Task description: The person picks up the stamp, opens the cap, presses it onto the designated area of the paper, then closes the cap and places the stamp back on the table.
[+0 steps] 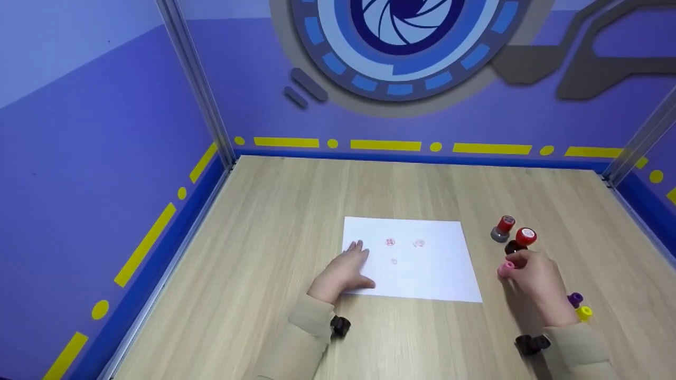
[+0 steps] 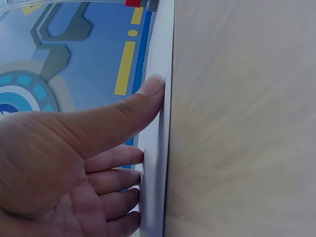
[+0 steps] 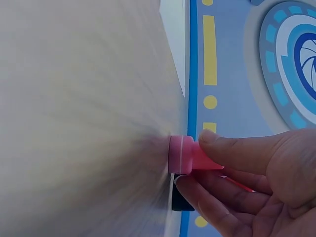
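Note:
A white sheet of paper lies on the table with three small reddish stamp prints on its upper half. My left hand rests on the left part of the sheet, fingers and thumb extended. To the right of the paper, my right hand pinches a pink stamp by its narrow handle between thumb and fingers. In the right wrist view the pink stamp stands with its wide end at the tabletop. Just beyond that hand are a red stamp with a black base and a red stamp with a grey base.
Beside the right wrist stand a purple stamp and a yellow stamp, partly hidden by the forearm. The wooden table is bordered by blue-purple panels at the back and sides.

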A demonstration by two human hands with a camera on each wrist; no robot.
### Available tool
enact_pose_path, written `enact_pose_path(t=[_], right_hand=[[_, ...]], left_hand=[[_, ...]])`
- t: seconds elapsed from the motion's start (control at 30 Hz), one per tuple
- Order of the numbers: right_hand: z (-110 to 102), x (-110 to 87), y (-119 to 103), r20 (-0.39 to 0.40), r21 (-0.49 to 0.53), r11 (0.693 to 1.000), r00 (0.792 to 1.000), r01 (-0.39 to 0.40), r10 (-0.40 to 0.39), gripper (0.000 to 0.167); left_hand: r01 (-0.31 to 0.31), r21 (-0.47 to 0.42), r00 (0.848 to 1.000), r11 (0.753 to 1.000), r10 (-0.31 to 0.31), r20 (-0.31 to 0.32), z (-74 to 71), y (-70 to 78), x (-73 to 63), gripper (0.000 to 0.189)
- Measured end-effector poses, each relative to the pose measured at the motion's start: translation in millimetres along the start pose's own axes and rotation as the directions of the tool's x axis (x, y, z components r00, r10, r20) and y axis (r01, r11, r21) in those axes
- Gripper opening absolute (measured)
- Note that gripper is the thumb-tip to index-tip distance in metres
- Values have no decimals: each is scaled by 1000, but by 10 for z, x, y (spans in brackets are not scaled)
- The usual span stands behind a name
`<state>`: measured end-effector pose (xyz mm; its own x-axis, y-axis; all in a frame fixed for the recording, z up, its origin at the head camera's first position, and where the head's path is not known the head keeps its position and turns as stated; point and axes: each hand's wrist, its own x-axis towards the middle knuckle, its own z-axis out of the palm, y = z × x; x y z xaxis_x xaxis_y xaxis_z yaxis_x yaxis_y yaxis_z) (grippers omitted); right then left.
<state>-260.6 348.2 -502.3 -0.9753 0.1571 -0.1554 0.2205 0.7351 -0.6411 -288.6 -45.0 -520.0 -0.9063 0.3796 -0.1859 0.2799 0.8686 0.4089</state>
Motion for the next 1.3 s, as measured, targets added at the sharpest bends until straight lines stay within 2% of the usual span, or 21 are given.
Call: enact_pose_path(t=[0.27, 0.37, 0.43, 0.53, 0.6, 0.77, 0.93, 1.0, 1.17, 1.3], right_hand=[[-37, -101, -1, -39, 1, 1000, 999, 16, -16, 49], [-99, -170, 9, -96, -36, 998, 994, 52, -55, 49], [-180, -230, 36, -164, -62, 996, 984, 63, -72, 45], [-351, -333, 126, -267, -51, 999, 964, 0, -14, 44], [-463, -399, 222, -297, -5, 995, 950, -101, 95, 49], [-598, -552, 539, -259, 84, 949, 913, -305, 317, 61], [-505, -610, 731, -150, 129, 902, 891, -413, 430, 67], [-462, -605, 758, -131, 116, 900, 892, -420, 433, 66], [-422, -595, 783, -167, 20, 931, 917, -364, 362, 58], [-416, -600, 791, -181, 13, 934, 918, -357, 354, 50]], left_hand=[[-6, -14, 1000, 1000, 6, -3, 8, -20, 4, 85], [2, -29, 1000, 1000, -2, -8, 7, -20, -13, 84], [9, -41, 1000, 999, -9, -8, 7, -18, -23, 84], [8, -49, 1000, 999, -8, -9, 5, -10, -37, 83], [2, -43, 1000, 999, -3, -11, -1, -2, -44, 82], [-1, -37, 1000, 999, 1, -8, -12, 6, -46, 83], [-4, -45, 1000, 999, 4, -7, 0, -18, -30, 85], [-6, -46, 1000, 999, 6, -11, 3, -23, -28, 85], [2, -53, 1000, 999, -2, -10, 2, -18, -26, 85], [4, -32, 1000, 999, -4, -7, -7, -10, -24, 85]])
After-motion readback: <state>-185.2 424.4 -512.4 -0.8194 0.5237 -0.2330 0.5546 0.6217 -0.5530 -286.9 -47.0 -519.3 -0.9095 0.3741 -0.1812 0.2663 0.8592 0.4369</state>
